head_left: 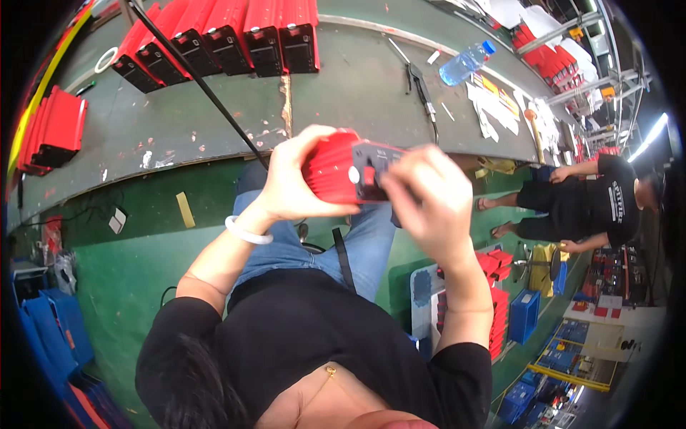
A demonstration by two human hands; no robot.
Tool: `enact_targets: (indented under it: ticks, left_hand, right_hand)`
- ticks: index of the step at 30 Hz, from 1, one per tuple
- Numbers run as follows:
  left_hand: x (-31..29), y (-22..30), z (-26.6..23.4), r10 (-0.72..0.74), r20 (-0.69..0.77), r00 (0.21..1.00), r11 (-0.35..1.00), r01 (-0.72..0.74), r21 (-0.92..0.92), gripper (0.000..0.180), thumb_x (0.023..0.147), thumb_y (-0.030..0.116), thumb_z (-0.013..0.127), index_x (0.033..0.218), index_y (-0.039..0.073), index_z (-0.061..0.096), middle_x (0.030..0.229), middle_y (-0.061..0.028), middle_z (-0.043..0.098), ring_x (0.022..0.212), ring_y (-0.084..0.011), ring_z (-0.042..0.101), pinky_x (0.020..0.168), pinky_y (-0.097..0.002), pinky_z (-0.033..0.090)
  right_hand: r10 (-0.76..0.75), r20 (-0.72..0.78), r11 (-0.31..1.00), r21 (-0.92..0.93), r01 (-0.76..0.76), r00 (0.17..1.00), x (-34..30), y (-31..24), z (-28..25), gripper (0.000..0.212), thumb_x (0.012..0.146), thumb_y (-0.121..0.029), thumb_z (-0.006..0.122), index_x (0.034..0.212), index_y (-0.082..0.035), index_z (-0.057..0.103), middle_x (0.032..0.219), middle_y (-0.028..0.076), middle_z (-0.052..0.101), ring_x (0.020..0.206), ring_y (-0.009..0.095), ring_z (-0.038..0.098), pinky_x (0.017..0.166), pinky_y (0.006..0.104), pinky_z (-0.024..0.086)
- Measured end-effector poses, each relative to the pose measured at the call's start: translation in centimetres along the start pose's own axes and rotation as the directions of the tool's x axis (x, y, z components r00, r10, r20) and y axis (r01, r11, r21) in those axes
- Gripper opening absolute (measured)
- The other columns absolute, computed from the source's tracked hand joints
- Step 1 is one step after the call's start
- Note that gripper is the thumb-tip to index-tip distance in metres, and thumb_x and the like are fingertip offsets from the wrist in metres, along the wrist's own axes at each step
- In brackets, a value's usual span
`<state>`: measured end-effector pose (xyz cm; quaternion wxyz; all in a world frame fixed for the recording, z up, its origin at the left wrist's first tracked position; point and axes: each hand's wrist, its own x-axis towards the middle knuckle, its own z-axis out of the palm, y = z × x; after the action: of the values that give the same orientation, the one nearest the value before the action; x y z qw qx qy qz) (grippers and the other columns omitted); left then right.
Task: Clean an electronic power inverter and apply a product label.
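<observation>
Fingers of left hand clamped round red ribbed case, held over lap near bench edge, black end panel toward right hand. Right hand's fingers curled at panel; whether gripping anything, cannot tell. Similar red cases stand on bench.

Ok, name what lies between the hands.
In the head view, a red ribbed casing with a black end panel; the left hand grips it, the right hand is at the panel.
</observation>
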<state>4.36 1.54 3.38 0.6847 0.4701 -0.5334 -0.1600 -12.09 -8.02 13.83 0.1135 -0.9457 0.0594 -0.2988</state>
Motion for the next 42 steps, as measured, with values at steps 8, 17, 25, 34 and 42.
enact_targets:
  ticks: [8, 17, 25, 34, 42]
  left_hand:
    - [1.8, -1.5, 1.9, -0.599, -0.112, 0.793, 0.554, 0.309, -0.773, 0.051, 0.080, 0.016, 0.069, 0.123, 0.002, 0.045, 0.115, -0.0074, 0.056, 0.106, -0.0200, 0.055, 0.092, -0.0337, 0.045]
    - [5.0, -2.5, 3.9, -0.723, 0.346, 0.598, -0.032, 0.470, -0.882, 0.058, 0.084, 0.053, 0.054, 0.124, 0.012, 0.051, 0.123, -0.0083, 0.054, 0.110, -0.0264, 0.053, 0.092, -0.0420, 0.044]
    - [4.3, -1.7, 5.0, -0.789, 0.423, 0.446, -0.188, 0.480, -0.857, 0.056, 0.082, 0.058, 0.050, 0.118, 0.015, 0.055, 0.118, -0.0055, 0.057, 0.102, -0.0248, 0.057, 0.083, -0.0421, 0.049]
    - [3.8, -1.5, 4.9, -0.774, 0.425, 0.470, -0.204, 0.450, -0.869, 0.061, 0.079, 0.059, 0.055, 0.122, 0.016, 0.053, 0.124, -0.0065, 0.053, 0.111, -0.0266, 0.052, 0.092, -0.0471, 0.043]
    - [3.6, -2.7, 5.1, -0.770, 0.444, 0.458, -0.205, 0.482, -0.852, 0.064, 0.075, 0.060, 0.060, 0.120, 0.015, 0.054, 0.123, -0.0062, 0.054, 0.110, -0.0266, 0.052, 0.092, -0.0464, 0.042]
  right_hand:
    - [0.530, 0.167, 0.586, 0.637, -0.501, 0.832, -8.3, 1.8, -2.1, 0.007, 0.079, -0.004, 0.062, 0.080, 0.001, 0.058, 0.090, 0.009, 0.061, 0.077, 0.013, 0.056, 0.067, 0.0255, 0.043]
    - [0.868, -0.209, 0.314, 0.933, -0.173, 0.450, -12.9, 3.7, 0.7, 0.015, 0.092, -0.016, 0.054, 0.102, -0.004, 0.056, 0.086, 0.000, 0.063, 0.065, 0.003, 0.055, 0.051, 0.0164, 0.042]
    - [0.747, -0.331, 0.509, 0.842, -0.177, 0.577, -10.0, 3.2, 1.1, 0.026, 0.084, 0.005, 0.059, 0.110, 0.002, 0.055, 0.101, 0.005, 0.059, 0.090, 0.009, 0.056, 0.080, 0.0205, 0.044]
    - [0.479, -0.630, 0.860, 0.478, -0.181, 0.612, -5.8, 3.3, 0.8, 0.018, 0.075, 0.006, 0.065, 0.092, 0.003, 0.061, 0.089, 0.007, 0.059, 0.080, 0.013, 0.057, 0.072, 0.0234, 0.045]
    - [0.197, -0.629, 0.980, 0.104, -0.169, 0.752, -3.6, 3.3, 1.5, 0.019, 0.070, 0.006, 0.068, 0.088, 0.002, 0.064, 0.084, 0.010, 0.060, 0.075, 0.017, 0.059, 0.067, 0.0245, 0.047]
